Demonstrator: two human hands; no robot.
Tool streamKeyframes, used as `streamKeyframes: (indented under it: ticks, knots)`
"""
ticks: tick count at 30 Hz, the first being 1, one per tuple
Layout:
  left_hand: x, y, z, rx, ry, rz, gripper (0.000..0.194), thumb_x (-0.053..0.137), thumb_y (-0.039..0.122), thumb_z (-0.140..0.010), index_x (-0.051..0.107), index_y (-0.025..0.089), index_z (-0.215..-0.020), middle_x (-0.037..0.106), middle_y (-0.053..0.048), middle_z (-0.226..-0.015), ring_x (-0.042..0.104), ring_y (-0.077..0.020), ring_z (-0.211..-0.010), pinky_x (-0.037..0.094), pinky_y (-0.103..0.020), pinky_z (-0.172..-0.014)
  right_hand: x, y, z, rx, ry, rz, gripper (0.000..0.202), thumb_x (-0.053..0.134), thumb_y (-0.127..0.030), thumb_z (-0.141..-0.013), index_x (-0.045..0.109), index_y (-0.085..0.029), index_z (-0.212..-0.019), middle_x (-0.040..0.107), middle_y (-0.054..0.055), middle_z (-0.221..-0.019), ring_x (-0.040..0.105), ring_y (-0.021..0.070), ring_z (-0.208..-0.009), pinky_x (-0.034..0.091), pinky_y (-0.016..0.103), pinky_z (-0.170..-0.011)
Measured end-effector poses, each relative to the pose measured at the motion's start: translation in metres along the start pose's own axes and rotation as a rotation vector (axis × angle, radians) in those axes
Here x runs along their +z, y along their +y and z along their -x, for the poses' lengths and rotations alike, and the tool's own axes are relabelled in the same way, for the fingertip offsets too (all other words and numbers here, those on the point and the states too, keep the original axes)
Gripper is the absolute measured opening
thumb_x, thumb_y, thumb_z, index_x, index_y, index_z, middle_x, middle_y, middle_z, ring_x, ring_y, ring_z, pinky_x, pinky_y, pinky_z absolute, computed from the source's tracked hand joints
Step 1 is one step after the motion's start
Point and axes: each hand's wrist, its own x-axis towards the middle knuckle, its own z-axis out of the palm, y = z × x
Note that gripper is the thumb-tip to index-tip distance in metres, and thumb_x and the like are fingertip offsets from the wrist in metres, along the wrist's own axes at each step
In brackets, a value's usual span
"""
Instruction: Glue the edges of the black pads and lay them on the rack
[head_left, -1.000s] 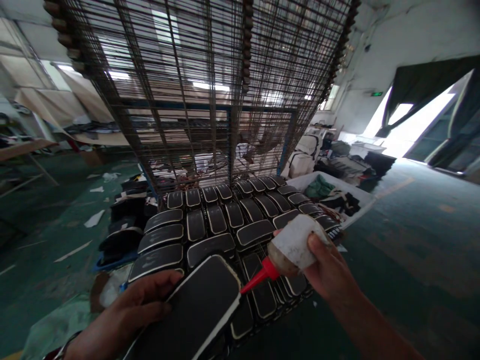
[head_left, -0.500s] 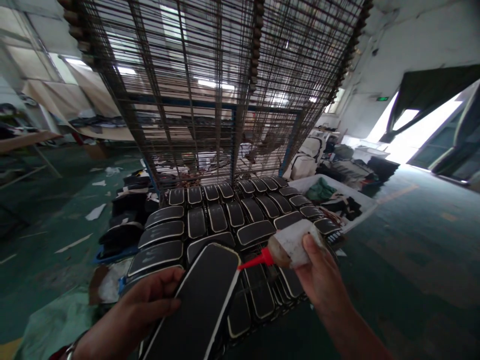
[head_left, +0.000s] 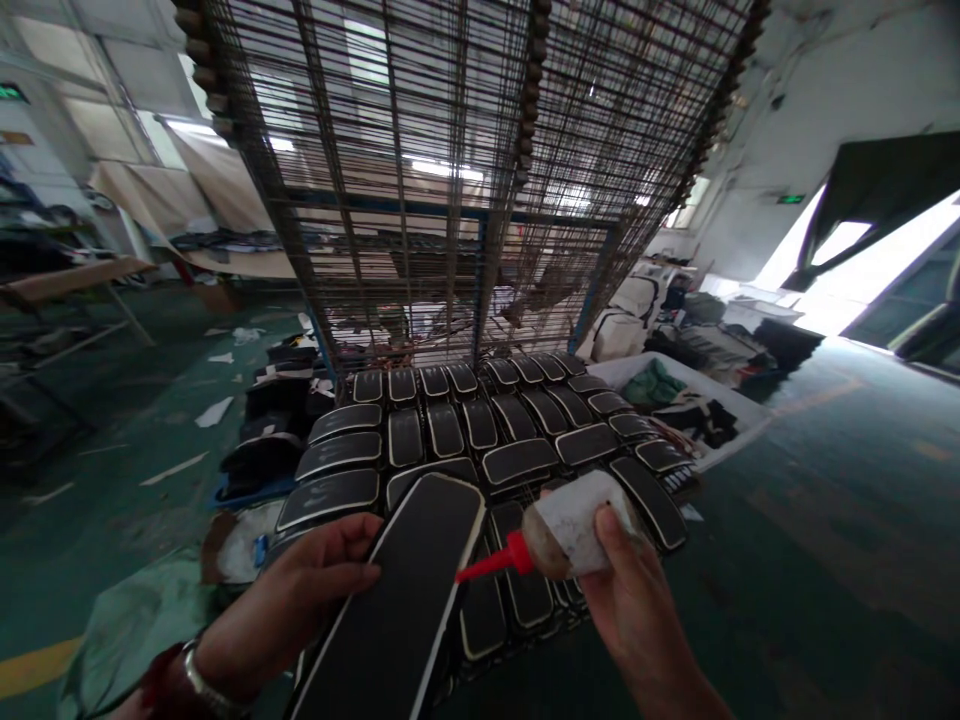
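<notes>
A long dark panel (head_left: pixel 405 590) with rounded corners and a pale line along its rim is tilted up in front of me. My left hand (head_left: pixel 322 575) grips its left edge between thumb and fingers. My right hand (head_left: pixel 630 590) is wrapped round a squeeze bottle (head_left: pixel 581 525) with a whitish wrapping. The bottle lies nearly level, and its red nozzle (head_left: pixel 491 565) points left, its tip at the panel's right edge. Behind the panel, many similar pale-edged dark panels (head_left: pixel 517 463) lie in rows on a rack; the lowest ones are partly hidden.
A tall wire rack frame (head_left: pixel 480 215) rises behind the panels. On the right stands a white bin (head_left: pixel 731 440) with cloth in it. Dark goods (head_left: pixel 262 440) are piled at left, near a green sack (head_left: pixel 135 640). Paper scraps (head_left: pixel 214 412) lie on the floor.
The nozzle tip has moved from the panel's upper right corner down along its right edge. My right hand and the bottle have come lower. The view has swung slightly left.
</notes>
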Motion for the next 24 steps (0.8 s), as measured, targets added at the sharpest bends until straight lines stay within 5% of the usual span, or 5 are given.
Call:
streamKeyframes:
  ticks: [12,24]
  knots:
    - [-0.004,0.005,0.003,-0.003,0.097,0.05,0.025,0.074,0.008,-0.07,0.07,0.014,-0.094,0.077,-0.01,-0.086,0.075,-0.025,-0.075,0.06,-0.034,-0.069,0.004,0.009,0.032,0.038,-0.148,0.003,0.04,0.08,-0.042,-0.078,0.068,-0.024,-0.112,0.073,0.014,-0.101,0.068,0.0338,-0.093,0.056,0.052,-0.081]
    - [-0.016,0.006,-0.001,0.044,0.214,0.037,0.018,0.069,0.006,-0.071,0.063,0.015,-0.085,0.072,-0.004,-0.074,0.069,-0.0172,-0.061,0.058,-0.029,-0.061,0.009,0.014,0.056,0.105,-0.205,0.066,0.055,0.082,-0.05,-0.073,0.062,-0.024,-0.118,0.07,0.015,-0.11,0.065,0.0337,-0.1,0.055,0.041,-0.078]
